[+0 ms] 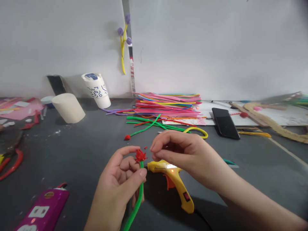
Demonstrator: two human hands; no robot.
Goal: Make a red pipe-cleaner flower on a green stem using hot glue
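My left hand [120,181] is closed round a green pipe-cleaner stem [135,205] topped with a small red flower head [140,155]. The thumb presses the stem just under the flower. My right hand [183,154] hovers just right of the flower with its fingertips pinched together; whether anything is between them I cannot make out. Under the right hand a yellow glue gun [176,186] lies on the dark table, its orange trigger and light showing.
A stack of coloured pipe cleaners [168,104] lies at the back middle, green ones [154,125] in front. A black phone [225,123] rests right, white cups [68,107] back left, a pink power strip [43,210] front left, red-handled pliers [11,162] far left.
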